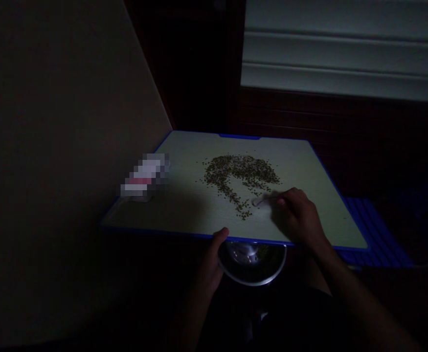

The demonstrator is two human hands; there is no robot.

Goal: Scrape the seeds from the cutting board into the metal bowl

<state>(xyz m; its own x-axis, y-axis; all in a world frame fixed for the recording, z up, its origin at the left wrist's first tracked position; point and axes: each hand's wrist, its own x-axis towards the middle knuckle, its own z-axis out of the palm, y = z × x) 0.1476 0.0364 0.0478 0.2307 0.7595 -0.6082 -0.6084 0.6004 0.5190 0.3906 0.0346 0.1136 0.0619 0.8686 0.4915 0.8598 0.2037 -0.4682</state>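
Small greenish-brown seeds or beans (pixel 241 168) lie spread in a curved heap on a pale, blue-edged folding table (pixel 184 210). A thin tail of them runs toward the near edge. My right hand (pixel 302 215) is closed on a thin spoon-like tool (pixel 267 199), its tip touching down beside that tail; dim light blurs its exact shape. Below the near edge is a shiny metal bowl (pixel 252 278) with some seeds inside. At the bowl's left side, my left hand (pixel 214 269) is closed around its rim, thumb up against the table edge; its other fingers are mostly hidden.
A pixelated white and red box-like item (pixel 144 178) sits at the table's left edge. A pale wall or panel (pixel 70 122) rises on the left. Blue slatted plastic (pixel 375 234) shows at the right, beside dark wood (pixel 309 115). The room is very dim.
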